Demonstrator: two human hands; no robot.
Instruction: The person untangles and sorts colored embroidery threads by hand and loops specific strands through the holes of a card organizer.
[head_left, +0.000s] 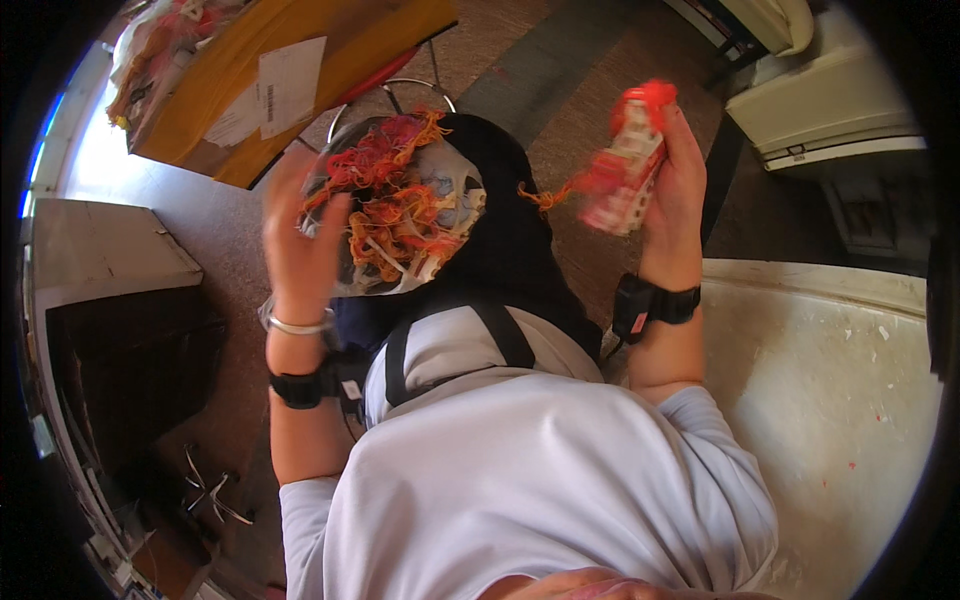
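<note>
My right hand (675, 180) is raised at the right, closed around a red and white bundle (626, 172) whose kind I cannot tell for the blur. Orange threads dangle from the bundle's left side. On my lap lies a clear plastic bag (450, 180) with tangled red and orange yarn (397, 217) and pale pieces in and on it. At the left edge of this bag is my left hand (304, 225), fingers apart and blurred, with nothing seen in its grasp. Its fingertips partly overlap the bag, and whether they touch it I cannot tell.
A yellow-brown box (225, 97) with a label stands at the upper left, another bag of yarn (161, 52) behind it. A metal stool ring (446, 94) shows beyond the lap. Right of me is a pale worn tabletop (832, 390); white cabinets (825, 120) stand at the upper right.
</note>
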